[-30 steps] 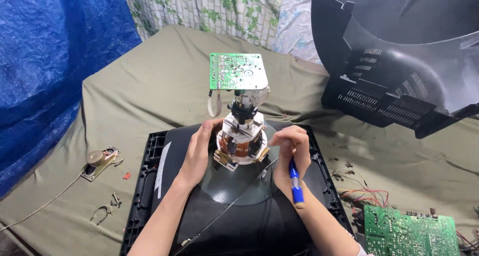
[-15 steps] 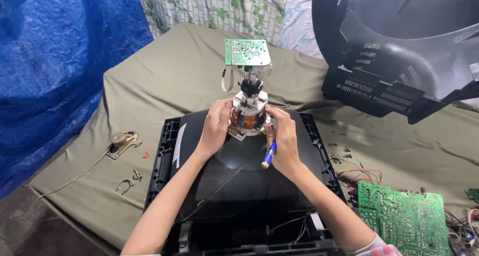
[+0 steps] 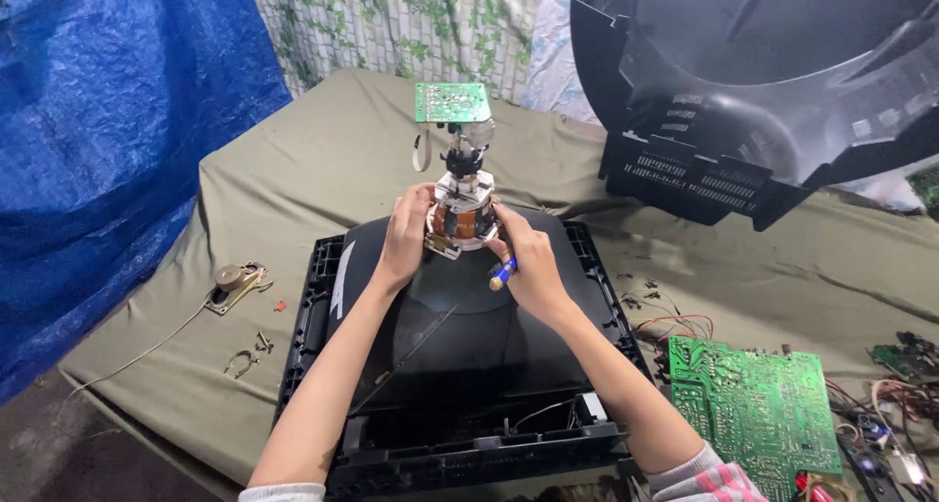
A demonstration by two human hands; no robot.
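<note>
Hands: left hand (image 3: 403,233) and right hand (image 3: 528,267) both grip the copper-wound yoke (image 3: 458,218) on the neck of the black glass picture tube (image 3: 460,326), mid olive-cloth worktop (image 3: 293,170); right also pinches a blue-handled screwdriver (image 3: 502,273). Black plastic rear shell (image 3: 743,101) is off at the far right corner. Yoke and small green neck board (image 3: 450,102) still mounted.

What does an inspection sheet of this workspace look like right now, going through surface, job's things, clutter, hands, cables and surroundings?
Surface: olive cloth over a raised platform.
Job's things: picture tube lying face down in its black frame; copper-wound yoke on its neck, small green board on top.
Clutter: large green circuit board, black rear housing, small metal parts at left.
Hands: left hand and right hand grip the yoke; right also holds a blue-handled screwdriver.
Cables: loose wires beside the big board; a thin lead from the metal parts.
Surroundings: blue tarp, leaf-print curtain.
</note>
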